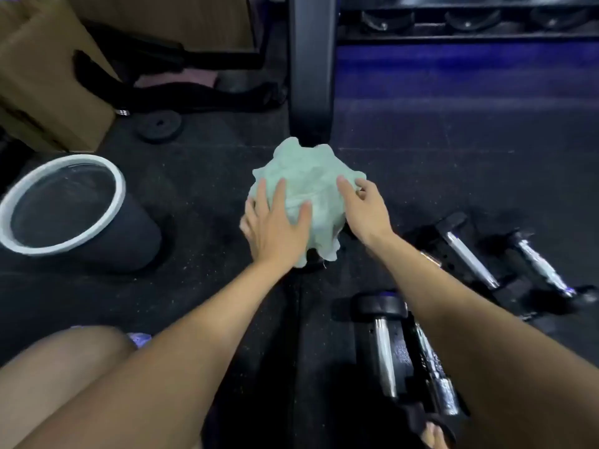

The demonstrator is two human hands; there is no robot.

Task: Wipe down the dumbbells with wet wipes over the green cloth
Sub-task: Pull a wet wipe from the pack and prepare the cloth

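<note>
Dark speckled gym floor (201, 176), dumbbell rack (466, 30)

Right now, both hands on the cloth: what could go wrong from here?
1. The green cloth hides whatever lies under it; the left hand and right hand touch it with spread fingers, so it might roll or slip.
2. Loose dumbbells lie close beside the right forearm; an elbow could knock them.
3. The bin leans and may tip.

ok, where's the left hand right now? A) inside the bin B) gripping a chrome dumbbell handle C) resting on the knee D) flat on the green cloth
D: the left hand lies with fingers spread on the green cloth, away from the bin and the dumbbells.
</note>
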